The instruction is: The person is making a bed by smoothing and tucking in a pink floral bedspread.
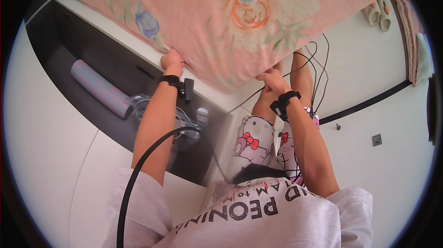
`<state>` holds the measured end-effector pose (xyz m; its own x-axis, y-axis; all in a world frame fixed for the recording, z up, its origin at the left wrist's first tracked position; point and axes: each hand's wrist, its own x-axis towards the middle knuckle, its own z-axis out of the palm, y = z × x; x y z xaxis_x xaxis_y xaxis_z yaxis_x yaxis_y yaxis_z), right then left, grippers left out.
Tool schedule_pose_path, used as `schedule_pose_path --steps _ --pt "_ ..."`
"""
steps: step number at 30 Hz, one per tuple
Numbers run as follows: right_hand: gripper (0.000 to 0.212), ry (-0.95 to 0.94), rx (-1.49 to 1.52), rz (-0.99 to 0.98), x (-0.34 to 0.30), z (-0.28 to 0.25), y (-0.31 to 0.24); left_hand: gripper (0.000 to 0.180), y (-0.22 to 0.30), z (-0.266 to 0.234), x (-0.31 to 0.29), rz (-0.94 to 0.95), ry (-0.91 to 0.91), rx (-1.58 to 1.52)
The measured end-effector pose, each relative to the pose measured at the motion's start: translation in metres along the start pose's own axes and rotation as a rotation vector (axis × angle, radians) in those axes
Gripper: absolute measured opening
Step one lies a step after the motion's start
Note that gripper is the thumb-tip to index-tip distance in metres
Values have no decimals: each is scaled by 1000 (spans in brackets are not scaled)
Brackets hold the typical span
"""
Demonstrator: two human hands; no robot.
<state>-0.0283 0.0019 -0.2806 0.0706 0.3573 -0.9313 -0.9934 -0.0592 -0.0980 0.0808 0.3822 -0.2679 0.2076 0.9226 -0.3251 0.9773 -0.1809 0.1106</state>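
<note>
A pink bed sheet [198,31] with orange and blue flowers spreads over the bed in front of me. My left hand [172,61] is closed on the sheet's edge, beside the white bed frame on the left. To the right, my right hand [273,81] grips the near edge of the same sheet, its fingers partly hidden by the hand itself. Between the two hands the cloth hangs in soft folds toward me. Each wrist wears a black strap with a small black device.
Left of the bed, a dark recessed shelf [101,58] holds a purple-grey foam roller [100,88], a clear plastic bag [138,102] and a small white bottle [202,116]. Black cables [318,72] hang by my legs. Light slippers [378,15] lie on the floor at far right.
</note>
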Motion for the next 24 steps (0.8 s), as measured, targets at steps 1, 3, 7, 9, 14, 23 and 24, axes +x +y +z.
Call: schedule_pose_path --steps 1,3,7,9,14,23,24 --pt "38 11 21 -25 -2 -8 1 35 1 4 -8 -66 -195 -33" --pt "29 31 53 -42 -6 -21 6 36 8 0 -20 -134 -400 -51" --pt "36 -160 59 0 5 -24 1 32 27 -47 15 555 -291 853" --pt "37 -196 113 62 1 -33 11 30 33 -37 -10 695 -176 1072" --pt "60 -165 -21 46 -4 -34 -10 17 47 -33 -27 44 -420 131" --pt "68 -162 -68 63 -3 -34 -11 25 47 -56 12 -48 -485 -43" --pt "68 -171 -64 63 -1 -30 -14 27 53 -60 21 229 -343 501"
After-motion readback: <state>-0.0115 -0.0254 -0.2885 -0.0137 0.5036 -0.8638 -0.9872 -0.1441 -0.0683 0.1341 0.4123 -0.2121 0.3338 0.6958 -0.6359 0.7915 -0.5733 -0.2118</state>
